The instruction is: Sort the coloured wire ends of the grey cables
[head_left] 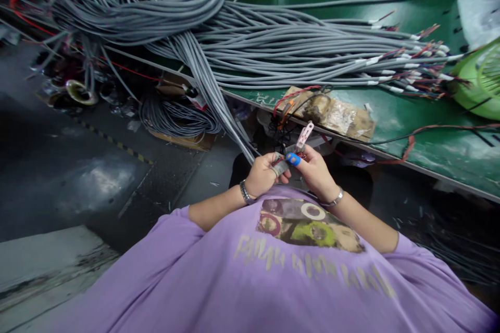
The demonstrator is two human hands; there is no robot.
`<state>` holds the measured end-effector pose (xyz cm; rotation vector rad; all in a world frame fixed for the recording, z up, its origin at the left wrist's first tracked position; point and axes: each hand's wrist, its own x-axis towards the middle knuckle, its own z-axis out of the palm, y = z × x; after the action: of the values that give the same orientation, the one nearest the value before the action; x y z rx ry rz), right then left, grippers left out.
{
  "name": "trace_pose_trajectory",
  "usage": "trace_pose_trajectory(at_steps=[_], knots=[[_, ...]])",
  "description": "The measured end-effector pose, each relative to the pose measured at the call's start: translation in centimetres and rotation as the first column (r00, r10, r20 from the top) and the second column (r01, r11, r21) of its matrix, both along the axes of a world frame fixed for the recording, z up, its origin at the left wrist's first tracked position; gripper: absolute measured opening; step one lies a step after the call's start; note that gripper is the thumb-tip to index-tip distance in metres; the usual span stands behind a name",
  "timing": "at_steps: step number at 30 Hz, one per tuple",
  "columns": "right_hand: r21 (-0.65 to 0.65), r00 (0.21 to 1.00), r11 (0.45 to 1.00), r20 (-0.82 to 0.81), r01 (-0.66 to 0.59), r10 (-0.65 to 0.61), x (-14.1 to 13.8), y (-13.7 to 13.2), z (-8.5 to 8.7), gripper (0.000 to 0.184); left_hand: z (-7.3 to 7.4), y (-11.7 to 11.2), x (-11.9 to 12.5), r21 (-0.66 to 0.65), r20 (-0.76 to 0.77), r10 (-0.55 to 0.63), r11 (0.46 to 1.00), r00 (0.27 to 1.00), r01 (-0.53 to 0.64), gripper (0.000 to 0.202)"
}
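My left hand is closed round the end of a grey cable that runs down off the bench from a big bundle. A taped finger shows on it. My right hand, with a blue cap on the thumb, is pinched on a small pink-and-metal tool held against the cable's end. Both hands meet close in front of my chest, just below the edge of the green bench. The cable's tip is hidden between the fingers.
A thick bundle of grey cables with stripped coloured ends lies across the bench. A green fan sits at the right. A taped cardboard piece with red and black wires lies at the bench edge. More coiled cable lies below on the dark floor.
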<state>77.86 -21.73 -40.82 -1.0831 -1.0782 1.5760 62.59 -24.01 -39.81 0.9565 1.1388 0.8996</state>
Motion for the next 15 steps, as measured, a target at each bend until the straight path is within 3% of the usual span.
trace_pose_trajectory(at_steps=[9, 15], knots=[[-0.098, 0.989, 0.993, -0.125, 0.072, -0.084, -0.77, -0.22, 0.01, 0.03, -0.14, 0.08, 0.27, -0.016, 0.045, 0.024, 1.0, 0.999, -0.023, 0.037], [-0.074, 0.995, 0.996, -0.078, 0.055, -0.061, -0.65, -0.38, 0.14, 0.031, -0.12, 0.51, 0.04, -0.046, 0.016, -0.128, 0.991, 0.992, 0.128, 0.035]])
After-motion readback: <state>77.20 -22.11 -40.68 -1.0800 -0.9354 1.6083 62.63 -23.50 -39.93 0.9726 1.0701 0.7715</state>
